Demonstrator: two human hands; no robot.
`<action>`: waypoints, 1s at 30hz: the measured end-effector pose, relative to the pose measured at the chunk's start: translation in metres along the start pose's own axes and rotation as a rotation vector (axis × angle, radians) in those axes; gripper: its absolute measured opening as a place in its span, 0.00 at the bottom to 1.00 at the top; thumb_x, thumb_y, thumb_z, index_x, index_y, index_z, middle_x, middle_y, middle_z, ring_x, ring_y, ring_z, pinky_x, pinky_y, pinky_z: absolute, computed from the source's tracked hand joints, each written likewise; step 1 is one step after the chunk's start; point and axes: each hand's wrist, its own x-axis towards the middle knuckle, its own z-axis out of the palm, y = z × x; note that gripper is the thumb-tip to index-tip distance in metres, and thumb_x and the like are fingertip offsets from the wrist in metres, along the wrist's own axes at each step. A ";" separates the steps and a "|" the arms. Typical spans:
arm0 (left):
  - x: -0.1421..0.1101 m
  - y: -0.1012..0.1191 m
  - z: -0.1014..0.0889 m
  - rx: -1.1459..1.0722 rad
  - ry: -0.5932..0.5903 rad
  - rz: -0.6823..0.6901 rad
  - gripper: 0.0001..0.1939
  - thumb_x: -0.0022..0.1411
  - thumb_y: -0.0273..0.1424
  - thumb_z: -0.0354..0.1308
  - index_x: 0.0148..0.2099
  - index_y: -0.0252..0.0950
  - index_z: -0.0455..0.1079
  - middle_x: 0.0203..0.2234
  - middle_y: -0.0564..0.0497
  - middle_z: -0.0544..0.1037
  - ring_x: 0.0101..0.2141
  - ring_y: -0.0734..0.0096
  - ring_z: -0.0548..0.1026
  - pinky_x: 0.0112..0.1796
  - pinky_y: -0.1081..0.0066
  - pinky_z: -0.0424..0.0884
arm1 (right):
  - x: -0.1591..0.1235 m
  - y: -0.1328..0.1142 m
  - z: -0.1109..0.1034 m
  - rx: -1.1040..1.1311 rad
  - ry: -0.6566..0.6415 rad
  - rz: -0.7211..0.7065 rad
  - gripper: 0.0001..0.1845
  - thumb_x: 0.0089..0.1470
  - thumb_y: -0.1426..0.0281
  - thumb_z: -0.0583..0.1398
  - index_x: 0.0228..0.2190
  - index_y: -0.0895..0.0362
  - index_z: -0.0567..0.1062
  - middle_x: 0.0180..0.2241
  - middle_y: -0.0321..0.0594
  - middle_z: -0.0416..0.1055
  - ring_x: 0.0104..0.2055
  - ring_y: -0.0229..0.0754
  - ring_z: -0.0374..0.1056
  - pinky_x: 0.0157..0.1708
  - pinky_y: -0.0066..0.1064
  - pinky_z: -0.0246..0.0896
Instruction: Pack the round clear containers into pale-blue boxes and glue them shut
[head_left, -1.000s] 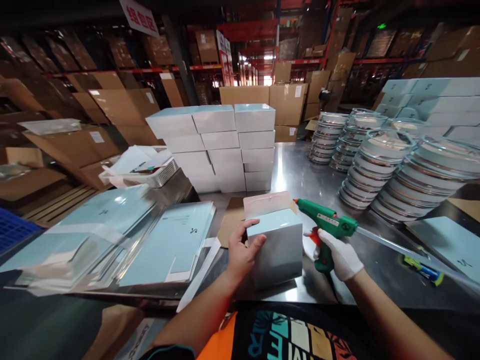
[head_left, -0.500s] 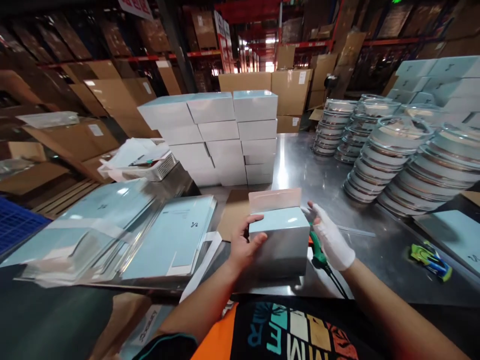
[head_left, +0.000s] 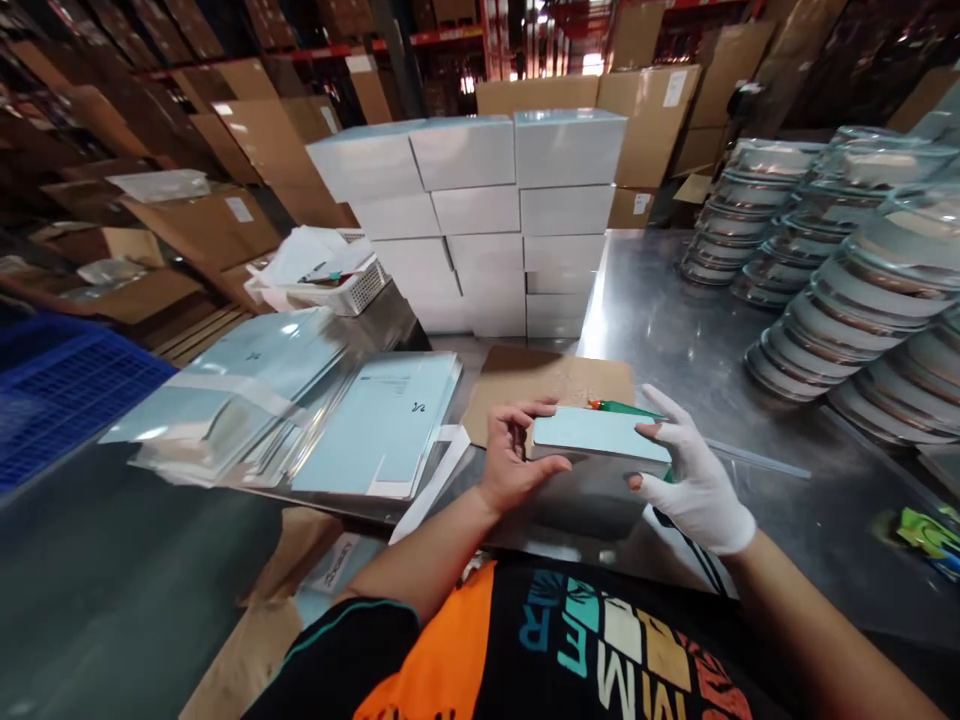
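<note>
A small box (head_left: 600,432) with a light blue top and a glossy pale side sits in front of me at the table's near edge. My left hand (head_left: 517,455), bare, grips its left end, thumb on the near side and fingers at the back. At the right end, my right hand (head_left: 694,480) in a white fingertip-less glove holds the box between thumb and fingers. A green tool with an orange tip (head_left: 630,408), like a glue gun, lies partly hidden behind the box. Brown cardboard (head_left: 551,370) lies flat beyond it.
Stacked white boxes (head_left: 480,210) rise behind the cardboard. Flat blue sheets (head_left: 375,420) lie left, near a white basket (head_left: 360,290). Glass containers with lids (head_left: 832,320) stand in tall stacks on the steel table's (head_left: 645,290) right side. A green-and-blue object (head_left: 930,535) lies far right.
The raised pinkish flap at the box's far edge no longer shows, and the box is turned. My right hand has come onto the box's right end. The view has swung left and down.
</note>
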 end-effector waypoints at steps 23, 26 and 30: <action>-0.021 -0.016 -0.020 0.078 -0.357 -0.447 0.77 0.39 0.58 0.81 0.81 0.42 0.43 0.76 0.31 0.54 0.72 0.32 0.57 0.71 0.39 0.54 | -0.019 0.014 0.019 -0.153 0.023 0.446 0.54 0.45 0.46 0.68 0.66 0.63 0.65 0.57 0.57 0.78 0.59 0.65 0.76 0.60 0.50 0.74; -0.039 -0.018 -0.021 0.139 -0.401 -0.630 0.73 0.38 0.53 0.83 0.78 0.38 0.53 0.70 0.30 0.65 0.68 0.32 0.64 0.68 0.40 0.59 | -0.014 0.001 0.018 -0.121 0.137 0.569 0.47 0.48 0.43 0.66 0.61 0.58 0.71 0.53 0.52 0.80 0.55 0.63 0.78 0.56 0.47 0.76; -0.040 -0.013 -0.018 -0.090 -0.227 -0.688 0.66 0.39 0.58 0.81 0.73 0.36 0.62 0.61 0.33 0.75 0.60 0.38 0.74 0.61 0.47 0.70 | -0.013 -0.006 0.015 0.003 0.209 0.572 0.46 0.50 0.41 0.67 0.63 0.52 0.71 0.58 0.50 0.78 0.59 0.63 0.75 0.57 0.48 0.76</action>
